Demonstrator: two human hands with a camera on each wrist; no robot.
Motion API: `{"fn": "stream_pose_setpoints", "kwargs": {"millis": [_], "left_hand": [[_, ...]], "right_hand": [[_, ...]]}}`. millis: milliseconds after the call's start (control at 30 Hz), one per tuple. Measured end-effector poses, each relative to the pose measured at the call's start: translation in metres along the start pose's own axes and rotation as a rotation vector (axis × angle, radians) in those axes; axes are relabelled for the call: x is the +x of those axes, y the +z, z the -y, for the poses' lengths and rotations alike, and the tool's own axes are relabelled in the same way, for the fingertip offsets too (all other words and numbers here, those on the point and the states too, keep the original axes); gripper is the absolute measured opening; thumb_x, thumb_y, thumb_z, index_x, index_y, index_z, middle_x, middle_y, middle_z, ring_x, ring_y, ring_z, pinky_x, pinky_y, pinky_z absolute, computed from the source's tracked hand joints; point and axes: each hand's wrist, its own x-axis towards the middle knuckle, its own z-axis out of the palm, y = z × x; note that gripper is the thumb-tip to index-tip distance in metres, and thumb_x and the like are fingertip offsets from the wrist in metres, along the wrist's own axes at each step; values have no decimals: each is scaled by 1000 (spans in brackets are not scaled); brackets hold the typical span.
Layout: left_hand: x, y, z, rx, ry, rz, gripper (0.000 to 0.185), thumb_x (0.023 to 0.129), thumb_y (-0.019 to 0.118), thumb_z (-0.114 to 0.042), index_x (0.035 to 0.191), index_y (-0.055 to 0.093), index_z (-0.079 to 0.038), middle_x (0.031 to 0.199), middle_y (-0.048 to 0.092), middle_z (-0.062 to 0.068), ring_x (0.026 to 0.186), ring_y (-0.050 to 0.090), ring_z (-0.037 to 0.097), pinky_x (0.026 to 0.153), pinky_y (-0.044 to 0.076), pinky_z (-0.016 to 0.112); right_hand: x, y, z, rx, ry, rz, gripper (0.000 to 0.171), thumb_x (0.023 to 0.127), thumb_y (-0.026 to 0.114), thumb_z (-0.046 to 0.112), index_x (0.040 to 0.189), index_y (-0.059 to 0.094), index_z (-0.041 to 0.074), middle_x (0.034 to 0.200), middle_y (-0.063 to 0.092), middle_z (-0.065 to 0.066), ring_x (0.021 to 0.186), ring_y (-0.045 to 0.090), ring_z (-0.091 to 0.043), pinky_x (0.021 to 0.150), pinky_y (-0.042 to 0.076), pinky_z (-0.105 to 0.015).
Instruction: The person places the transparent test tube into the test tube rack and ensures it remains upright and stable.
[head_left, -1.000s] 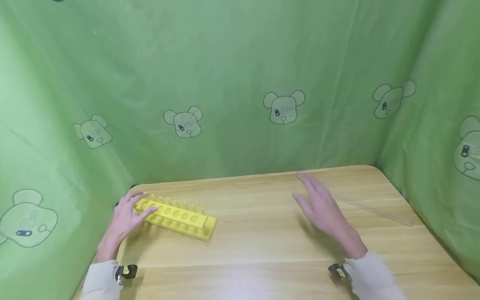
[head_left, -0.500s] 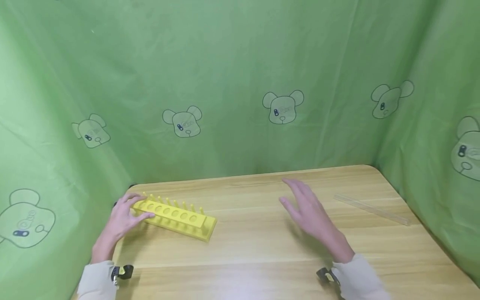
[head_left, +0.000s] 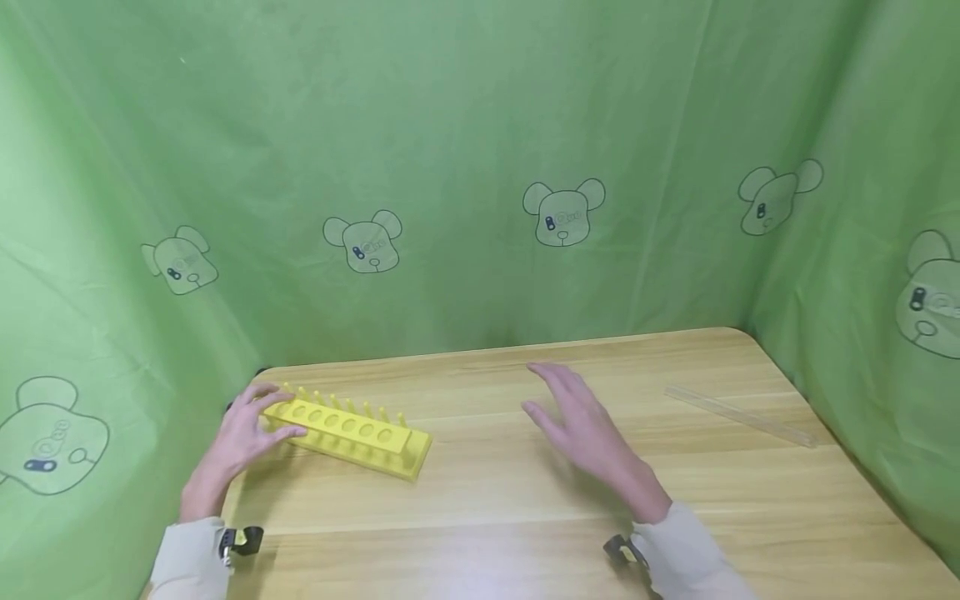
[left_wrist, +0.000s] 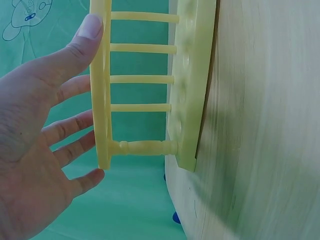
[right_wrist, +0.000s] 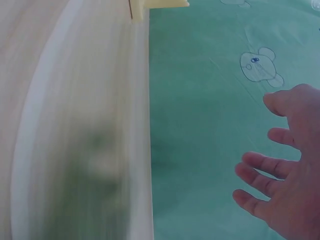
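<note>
A yellow test tube rack (head_left: pixel 348 425) stands on the left part of the table, a row of round holes in its top plate and a row of pegs along its back side. My left hand (head_left: pixel 243 429) holds the rack's left end. In the left wrist view the thumb (left_wrist: pixel 90 37) lies on one side of the top plate and the fingers reach behind it. My right hand (head_left: pixel 585 429) hovers over the middle of the table, fingers loosely extended and holding nothing. Part of the rack (right_wrist: pixel 165 4) shows at the top of the right wrist view.
A long clear rod or tube (head_left: pixel 738 415) lies slantwise on the right side of the wooden table (head_left: pixel 480 533). Green curtains (head_left: pixel 465 125) with bear-head prints hang behind the table and on both sides.
My right hand has moved left, away from the clear rod and closer to the rack. The left hand keeps its hold on the rack, which stays in place.
</note>
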Motion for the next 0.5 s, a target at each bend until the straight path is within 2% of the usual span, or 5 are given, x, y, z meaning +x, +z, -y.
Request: {"fn": "stream_pose_setpoints", "kwargs": {"millis": [200, 333, 500], "left_hand": [[1, -1, -1, -8, -1, 8, 59, 80, 89, -27, 126, 67, 2, 141, 48, 32, 127, 41, 59, 103, 28, 81], [2, -3, -1, -16, -22, 33, 57, 83, 86, -27, 128, 66, 2, 144, 46, 32, 130, 39, 59, 106, 25, 81], [2, -4, -1, -17, -17, 39, 56, 84, 86, -28, 127, 65, 1, 143, 48, 32, 131, 40, 59, 106, 25, 80]], "right_hand": [[1, 11, 6, 19, 5, 16, 59, 103, 62, 37, 153, 43, 10, 153, 46, -11, 141, 42, -31, 116, 38, -54], [4, 18, 13, 44, -5, 25, 60, 103, 63, 37, 153, 44, 11, 152, 47, -10, 140, 43, -29, 116, 40, -52], [7, 27, 21, 67, -2, 50, 60, 103, 63, 38, 154, 43, 13, 153, 47, -8, 140, 43, -28, 115, 40, -52]]}}
